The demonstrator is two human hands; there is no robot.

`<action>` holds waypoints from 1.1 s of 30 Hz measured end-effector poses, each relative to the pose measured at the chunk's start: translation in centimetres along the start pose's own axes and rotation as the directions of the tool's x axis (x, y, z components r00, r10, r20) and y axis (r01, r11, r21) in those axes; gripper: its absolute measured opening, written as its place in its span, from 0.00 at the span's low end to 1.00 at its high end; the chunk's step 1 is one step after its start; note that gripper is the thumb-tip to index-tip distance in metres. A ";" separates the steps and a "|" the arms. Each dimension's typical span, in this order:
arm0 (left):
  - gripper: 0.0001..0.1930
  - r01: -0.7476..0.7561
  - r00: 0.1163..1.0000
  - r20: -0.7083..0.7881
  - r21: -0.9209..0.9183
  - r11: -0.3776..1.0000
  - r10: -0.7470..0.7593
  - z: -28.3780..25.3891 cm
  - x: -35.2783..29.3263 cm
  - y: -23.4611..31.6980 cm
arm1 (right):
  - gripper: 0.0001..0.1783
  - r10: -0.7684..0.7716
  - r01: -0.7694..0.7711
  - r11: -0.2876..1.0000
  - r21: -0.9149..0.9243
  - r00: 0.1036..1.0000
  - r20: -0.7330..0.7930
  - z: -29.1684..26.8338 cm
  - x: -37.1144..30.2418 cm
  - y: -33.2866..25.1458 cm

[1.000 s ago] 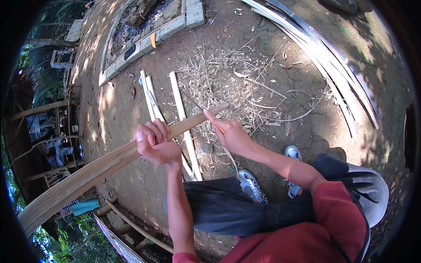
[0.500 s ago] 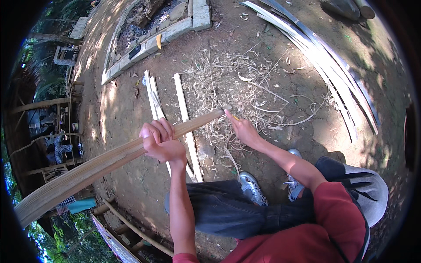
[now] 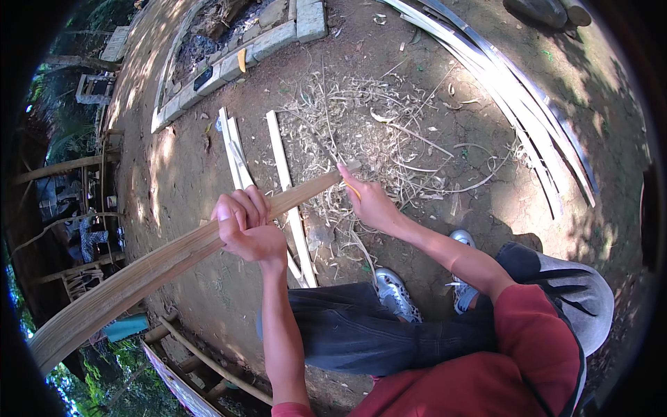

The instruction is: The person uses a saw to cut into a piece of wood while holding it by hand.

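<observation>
My left hand [image 3: 244, 226] is wrapped round a long, tan, bamboo-like wooden strip [image 3: 149, 258]. The strip slants from the far lower left up to its narrow end near the middle. Close to that end, my right hand [image 3: 375, 207] grips a knife with a yellow handle [image 3: 352, 188], mostly hidden by the fingers. A thin dark blade [image 3: 324, 147] seems to reach out past the strip's far edge. My right index finger lies along the strip's near edge. Curled pale shavings [image 3: 375, 115] cover the ground beneath and beyond both hands.
Pale slats [image 3: 283, 163] lie on the dirt beyond my left hand. A bundle of long strips [image 3: 504, 87] curves along the right. A block-edged fire pit [image 3: 274, 43] with a dark phone [image 3: 203, 78] on its rim is at the upper left. My shoes [image 3: 396, 295] are below.
My right hand has slid a little to the left along the strip, away from its tip, and the blade shows more. My left hand keeps its hold. The whole view has shifted slightly.
</observation>
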State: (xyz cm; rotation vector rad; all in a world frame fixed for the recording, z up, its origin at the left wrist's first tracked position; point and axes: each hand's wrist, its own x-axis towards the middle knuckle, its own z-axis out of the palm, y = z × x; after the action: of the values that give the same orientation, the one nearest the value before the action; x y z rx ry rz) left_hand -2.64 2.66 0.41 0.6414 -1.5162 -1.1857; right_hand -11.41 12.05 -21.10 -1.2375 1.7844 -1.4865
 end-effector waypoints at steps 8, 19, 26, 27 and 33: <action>0.22 -0.034 0.999 0.010 -0.021 0.999 0.035 1.0 0.3 -0.1 | 0.33 0.071 -0.059 0.962 -0.267 0.997 0.035 -0.7 -0.4 5.4; 0.22 -0.014 1.000 -0.020 -0.027 1.000 0.013 0.2 0.3 0.2 | 0.32 0.251 -0.229 0.961 -0.155 0.958 0.141 -0.8 -0.8 4.9; 0.21 0.002 1.000 0.004 -0.043 0.999 -0.002 0.6 0.1 0.1 | 0.32 0.084 -0.075 0.983 -0.170 0.995 0.046 -0.5 -0.3 6.3; 0.21 -0.009 1.000 0.029 -0.044 0.999 0.010 0.5 0.1 0.3 | 0.31 0.175 -0.139 0.961 -0.239 0.975 0.137 -0.7 -0.4 6.7; 0.21 -0.016 1.000 0.018 -0.018 1.000 0.017 0.5 -0.6 0.4 | 0.30 -0.200 0.196 0.979 -0.057 0.976 -0.091 -0.1 0.1 1.8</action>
State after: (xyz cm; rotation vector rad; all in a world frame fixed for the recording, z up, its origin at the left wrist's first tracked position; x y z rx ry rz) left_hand -2.84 3.52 0.56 0.6065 -1.5212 -1.1941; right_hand -12.12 12.01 -22.80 -1.4255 1.8107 -1.6469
